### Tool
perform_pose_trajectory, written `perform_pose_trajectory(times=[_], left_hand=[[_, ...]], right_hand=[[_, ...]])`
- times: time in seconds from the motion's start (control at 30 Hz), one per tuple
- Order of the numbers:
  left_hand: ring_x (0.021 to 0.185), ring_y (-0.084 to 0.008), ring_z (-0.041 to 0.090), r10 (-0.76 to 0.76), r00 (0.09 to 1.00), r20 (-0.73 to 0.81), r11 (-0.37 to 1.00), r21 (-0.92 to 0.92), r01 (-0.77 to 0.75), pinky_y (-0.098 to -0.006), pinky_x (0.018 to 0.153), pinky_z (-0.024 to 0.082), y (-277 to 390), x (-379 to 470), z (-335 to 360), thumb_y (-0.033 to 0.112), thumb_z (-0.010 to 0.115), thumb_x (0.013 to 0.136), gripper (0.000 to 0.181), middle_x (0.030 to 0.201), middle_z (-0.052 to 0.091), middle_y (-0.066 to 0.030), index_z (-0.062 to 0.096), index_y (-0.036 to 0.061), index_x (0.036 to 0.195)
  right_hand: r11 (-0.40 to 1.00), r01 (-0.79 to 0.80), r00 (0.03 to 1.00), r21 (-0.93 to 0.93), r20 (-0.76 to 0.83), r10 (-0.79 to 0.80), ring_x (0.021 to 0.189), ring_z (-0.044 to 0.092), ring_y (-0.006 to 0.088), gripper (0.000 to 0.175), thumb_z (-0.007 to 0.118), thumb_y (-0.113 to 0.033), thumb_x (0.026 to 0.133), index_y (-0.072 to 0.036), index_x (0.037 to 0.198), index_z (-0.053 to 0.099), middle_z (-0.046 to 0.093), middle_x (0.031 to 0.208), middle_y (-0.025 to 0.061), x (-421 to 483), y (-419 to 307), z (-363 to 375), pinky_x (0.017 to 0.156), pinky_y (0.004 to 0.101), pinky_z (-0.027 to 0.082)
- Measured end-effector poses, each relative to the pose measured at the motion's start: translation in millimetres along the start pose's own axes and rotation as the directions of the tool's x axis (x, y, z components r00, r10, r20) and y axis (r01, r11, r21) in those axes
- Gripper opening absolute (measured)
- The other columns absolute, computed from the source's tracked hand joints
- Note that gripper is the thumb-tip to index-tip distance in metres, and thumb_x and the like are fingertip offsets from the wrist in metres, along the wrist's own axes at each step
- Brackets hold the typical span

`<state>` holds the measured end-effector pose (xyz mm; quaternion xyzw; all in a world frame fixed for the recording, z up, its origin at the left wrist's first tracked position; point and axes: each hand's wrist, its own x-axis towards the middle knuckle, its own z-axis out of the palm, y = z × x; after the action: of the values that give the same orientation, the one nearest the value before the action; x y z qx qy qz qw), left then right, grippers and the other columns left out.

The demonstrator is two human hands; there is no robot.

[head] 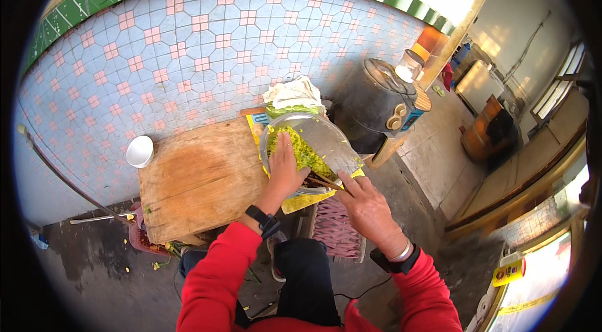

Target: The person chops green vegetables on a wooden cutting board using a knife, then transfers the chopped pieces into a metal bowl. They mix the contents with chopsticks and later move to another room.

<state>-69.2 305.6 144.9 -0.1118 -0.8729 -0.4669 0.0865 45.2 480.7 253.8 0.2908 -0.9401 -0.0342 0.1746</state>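
Note:
A round metal basin holds chopped yellow-green vegetables, with something dark under them near its lower edge. Over the basin, my right hand grips a broad cleaver, whose wide blade bears small green bits. My left hand reaches into the basin, its fingers extended and touching the chopped vegetables; no held object shows in it. Wooden chopsticks lie in the basin between my hands. To the left is a worn wooden cutting board. Beneath the basin is a yellow printed sheet.
A white bowl stands at the board's left corner by the tiled wall. Behind the basin lies a whitish cloth. A black air fryer stands to the right. Below are a woven stool and a pink basket.

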Motion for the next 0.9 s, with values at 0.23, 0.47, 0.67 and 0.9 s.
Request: perform_pose_trajectory(times=[0.23,0.47,0.67,0.9], left_hand=[[0.141,-0.0359,0.015,0.649,0.748,0.14,0.715,0.224,-0.662,-0.058,0.111,0.012,55,-15,-13,0.017,0.073,0.071,0.083,0.153,0.015,-0.0132,0.032,0.0229,0.143],[0.14,-0.0346,0.018,0.669,0.688,0.28,0.662,0.196,-0.723,-0.0599,0.11,0.012,59,-9,-15,0.021,0.067,0.077,0.069,0.153,0.021,-0.0027,0.038,0.027,0.14],[0.141,-0.0308,0.018,0.618,0.753,0.226,0.718,0.226,-0.658,-0.0576,0.111,0.012,49,-1,-11,0.026,0.074,0.07,0.084,0.153,0.023,-0.0027,0.033,0.0208,0.143],[0.142,-0.0291,0.017,0.523,0.814,0.254,0.777,0.252,-0.578,-0.0558,0.112,0.012,17,16,-11,0.032,0.075,0.066,0.09,0.153,0.023,-0.0028,0.032,0.0139,0.143]], right_hand=[[0.984,0.162,0.973,-0.075,0.176,-0.147,0.097,0.053,0.0227,0.015,0.061,-0.01,0.068,-0.005,0.083,0.063,0.052,0.121,0.0078,7,5,-22,0.078,0.0334,0.051],[0.926,0.335,0.92,-0.173,0.274,-0.282,0.093,0.053,0.0207,0.01,0.062,-0.013,0.07,-0.007,0.076,0.067,0.053,0.114,0.0066,8,2,-37,0.075,0.0302,0.049],[0.917,0.35,0.918,-0.193,0.266,-0.295,0.094,0.052,0.0204,0.012,0.061,-0.016,0.07,-0.008,0.077,0.067,0.053,0.121,0.0063,3,5,-46,0.074,0.0289,0.048],[0.938,0.284,0.942,-0.2,0.241,-0.234,0.099,0.051,0.0209,0.012,0.06,-0.016,0.069,-0.007,0.075,0.064,0.052,0.124,0.0057,-25,9,-61,0.077,0.0299,0.048]])
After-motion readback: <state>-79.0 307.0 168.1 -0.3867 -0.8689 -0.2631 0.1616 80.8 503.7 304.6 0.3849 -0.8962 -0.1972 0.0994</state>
